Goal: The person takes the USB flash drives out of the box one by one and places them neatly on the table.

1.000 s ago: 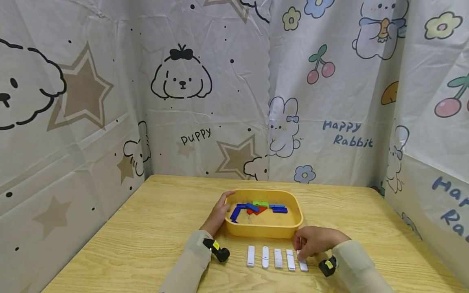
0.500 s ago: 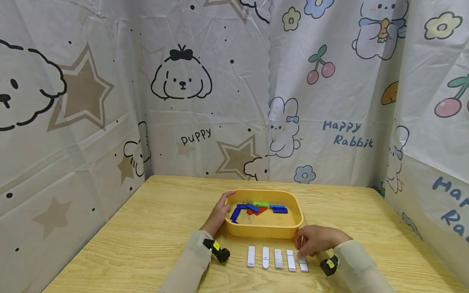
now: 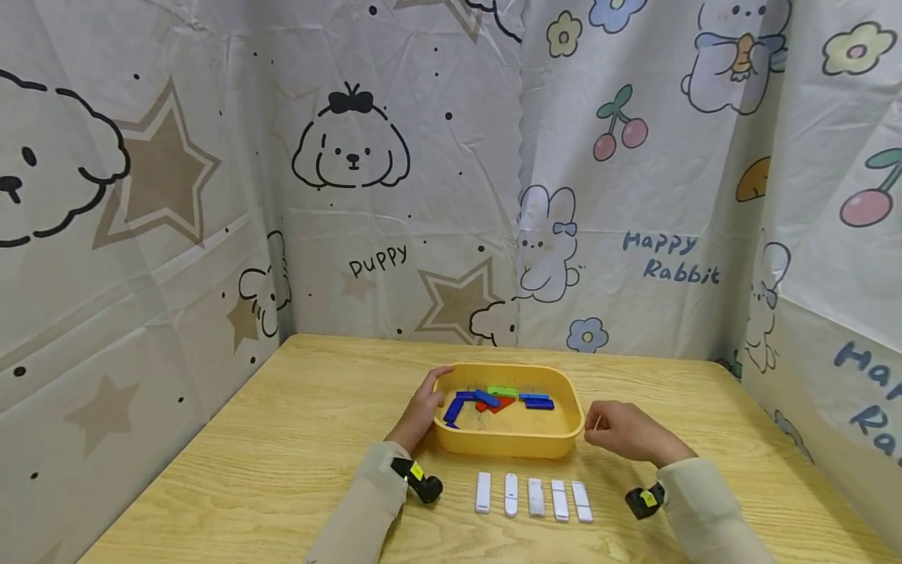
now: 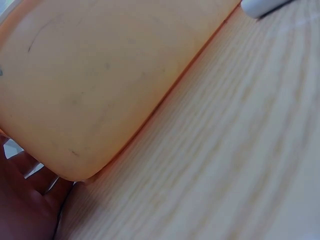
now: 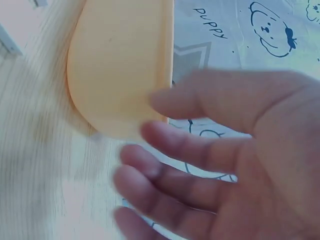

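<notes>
Here's my left grip (image 3: 421,407), clamped on the left rim of the yellow tub (image 3: 507,446), blue pieces (image 3: 487,398), red pieces (image 3: 503,405) and a green piece (image 3: 502,392) inside! My right grip (image 3: 627,429), fingers loosely bent, thumb apart, hangs just beside its right end; five white sticks (image 3: 535,498) line the desk (image 3: 338,439) nearer me!

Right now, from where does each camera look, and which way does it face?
Head: worn on the head, faces forward and down at bin and sticks; left hand, right hand, sleeves show.
Left wrist: on that wrist, faces bin and table; left hand partly shows, lower left.
Right wrist: on that wrist, faces bin and curtain; right hand shows.
Both wrist views share bin and table.
</notes>
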Tool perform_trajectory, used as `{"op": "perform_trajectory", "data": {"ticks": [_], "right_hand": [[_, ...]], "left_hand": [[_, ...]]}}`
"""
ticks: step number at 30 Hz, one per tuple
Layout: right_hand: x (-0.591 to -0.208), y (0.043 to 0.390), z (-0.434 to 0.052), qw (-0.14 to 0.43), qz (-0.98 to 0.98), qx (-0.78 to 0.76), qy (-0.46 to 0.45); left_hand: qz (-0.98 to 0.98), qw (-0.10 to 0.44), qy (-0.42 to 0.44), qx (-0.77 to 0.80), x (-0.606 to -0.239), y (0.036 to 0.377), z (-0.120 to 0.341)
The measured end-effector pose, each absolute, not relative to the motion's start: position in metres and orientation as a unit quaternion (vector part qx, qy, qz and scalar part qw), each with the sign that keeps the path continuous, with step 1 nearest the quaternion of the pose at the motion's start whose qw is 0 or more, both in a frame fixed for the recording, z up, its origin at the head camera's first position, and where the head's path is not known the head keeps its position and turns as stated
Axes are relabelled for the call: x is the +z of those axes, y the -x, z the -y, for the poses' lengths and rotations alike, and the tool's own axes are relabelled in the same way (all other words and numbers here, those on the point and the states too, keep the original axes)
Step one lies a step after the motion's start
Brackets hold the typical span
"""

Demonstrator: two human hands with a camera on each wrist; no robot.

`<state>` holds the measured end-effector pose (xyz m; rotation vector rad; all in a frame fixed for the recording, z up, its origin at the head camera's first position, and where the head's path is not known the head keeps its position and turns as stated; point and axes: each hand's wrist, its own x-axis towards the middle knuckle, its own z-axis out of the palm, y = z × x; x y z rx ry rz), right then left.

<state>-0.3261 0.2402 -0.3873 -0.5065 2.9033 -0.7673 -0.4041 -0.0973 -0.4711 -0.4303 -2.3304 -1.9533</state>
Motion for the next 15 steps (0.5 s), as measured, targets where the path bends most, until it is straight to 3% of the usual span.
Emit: {"op": "perform_trajectory", "data": {"ticks": [5, 10, 15], "right_hand": [[-0.387, 0.33, -0.231, -0.043, -0.955, -0.261, 0.134], [-0.396, 0.333, -0.218, -0.131, -0.939, -0.267, 0.172], [-0.41, 0.333, -0.203, -0.148, -0.925, -0.264, 0.229]], "left_hand": [[0.758, 0.033, 0.136, -0.637, -0.472, 0.403, 0.099], [0.759, 0.033, 0.134, -0.636, -0.471, 0.403, 0.099], [0.757, 0.039, 0.139, -0.637, -0.471, 0.404, 0.098]]}}
